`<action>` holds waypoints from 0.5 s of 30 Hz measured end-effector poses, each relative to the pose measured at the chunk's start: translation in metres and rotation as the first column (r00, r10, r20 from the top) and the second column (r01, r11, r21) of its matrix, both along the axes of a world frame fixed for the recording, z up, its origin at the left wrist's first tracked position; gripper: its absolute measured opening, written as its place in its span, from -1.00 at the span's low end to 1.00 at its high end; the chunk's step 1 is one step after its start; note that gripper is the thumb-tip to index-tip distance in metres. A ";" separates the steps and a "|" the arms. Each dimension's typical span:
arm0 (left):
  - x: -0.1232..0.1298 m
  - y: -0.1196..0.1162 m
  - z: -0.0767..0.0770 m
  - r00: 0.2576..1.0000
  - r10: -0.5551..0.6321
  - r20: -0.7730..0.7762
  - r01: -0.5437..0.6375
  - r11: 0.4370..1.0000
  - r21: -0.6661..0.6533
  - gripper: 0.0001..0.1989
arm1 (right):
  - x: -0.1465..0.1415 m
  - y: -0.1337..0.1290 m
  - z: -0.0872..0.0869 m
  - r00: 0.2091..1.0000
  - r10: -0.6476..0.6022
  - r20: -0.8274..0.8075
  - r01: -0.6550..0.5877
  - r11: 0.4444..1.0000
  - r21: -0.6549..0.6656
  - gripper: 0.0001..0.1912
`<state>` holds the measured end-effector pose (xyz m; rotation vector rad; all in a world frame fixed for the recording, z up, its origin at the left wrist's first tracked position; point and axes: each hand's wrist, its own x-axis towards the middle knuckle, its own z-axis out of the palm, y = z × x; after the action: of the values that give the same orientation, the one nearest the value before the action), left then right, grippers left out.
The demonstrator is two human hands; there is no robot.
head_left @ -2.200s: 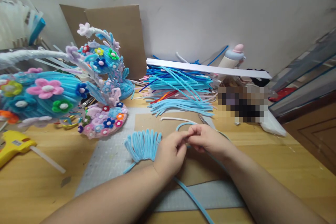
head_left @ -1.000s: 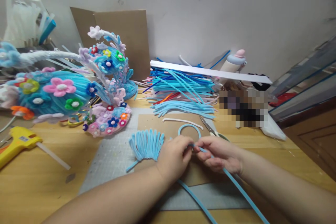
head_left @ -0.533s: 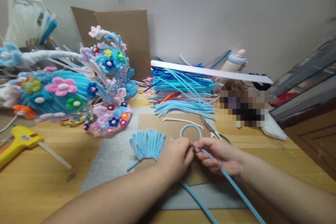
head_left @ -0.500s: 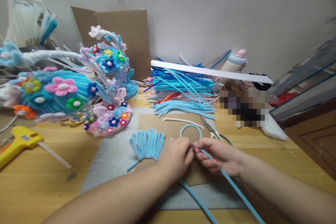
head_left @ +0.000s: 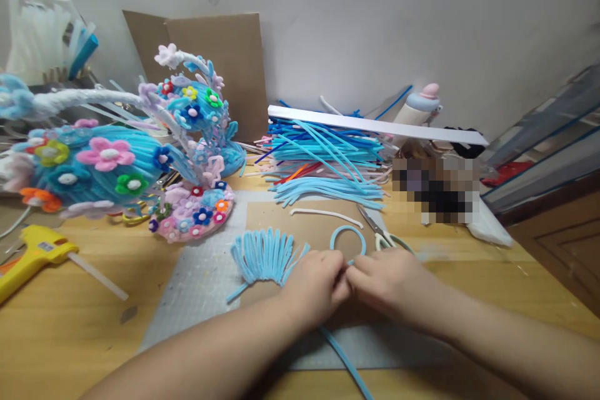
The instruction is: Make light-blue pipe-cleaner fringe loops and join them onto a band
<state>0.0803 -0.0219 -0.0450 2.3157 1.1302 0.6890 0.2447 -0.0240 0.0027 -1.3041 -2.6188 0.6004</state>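
Note:
A light-blue pipe cleaner (head_left: 347, 229) forms a round loop above my fingers, and a long end of it trails toward the front table edge. My left hand (head_left: 321, 281) is closed on it at the base of the loop. Right against it, my right hand (head_left: 391, 278) is closed on the same pipe cleaner, knuckles up; its fingertips are partly hidden. Beside my left hand lies a fan of light-blue pipe cleaner loops (head_left: 262, 256) on a brown cardboard sheet (head_left: 314, 219). A white pipe cleaner (head_left: 325, 215) and scissors (head_left: 382, 234) lie just beyond my hands.
A grey cutting mat (head_left: 187, 300) lies under the cardboard. At the left are a yellow glue gun (head_left: 44, 250) and flower-covered blue pipe cleaner lanterns (head_left: 112, 162). Bundled pipe cleaners (head_left: 328, 190), a white strip (head_left: 375, 124) and a bottle (head_left: 417, 112) stand behind.
My right hand has turned over from palm-up to knuckles-up at the loop's base. The loop has shifted slightly right, and the long end on the right no longer shows.

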 end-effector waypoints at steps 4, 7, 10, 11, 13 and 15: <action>0.001 0.000 -0.001 1.000 -0.001 0.015 0.001 1.000 -0.028 -0.96 | 0.001 -0.005 0.001 0.998 -0.052 0.040 0.053 0.998 -0.022 -0.85; 0.001 -0.002 -0.002 0.999 0.000 0.039 0.001 1.000 -0.022 -0.95 | -0.002 -0.005 -0.003 0.898 -0.430 -0.091 0.282 0.722 -0.632 -0.74; 0.000 -0.002 -0.002 0.999 -0.011 0.043 0.011 1.000 0.005 -0.95 | -0.002 -0.002 -0.006 0.670 -0.742 -0.017 0.117 0.128 -0.985 -0.75; 0.000 -0.002 -0.002 0.999 -0.012 0.039 0.011 1.000 0.019 -0.94 | -0.002 -0.001 -0.007 0.604 -0.797 0.018 0.039 0.007 -0.999 -0.79; 0.000 -0.002 -0.002 0.999 -0.011 0.033 0.009 0.999 0.047 -0.92 | -0.001 -0.001 -0.009 0.510 -0.858 0.056 -0.064 -0.103 -0.993 -0.84; 0.000 -0.002 -0.003 0.999 -0.011 0.036 0.009 0.998 0.065 -0.90 | -0.002 -0.003 -0.011 0.452 -0.892 0.018 -0.092 -0.066 -0.994 -0.85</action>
<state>0.0804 -0.0238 -0.0475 2.3508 1.0942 0.7717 0.2431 -0.0268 -0.0082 -1.4961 -0.5140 2.3016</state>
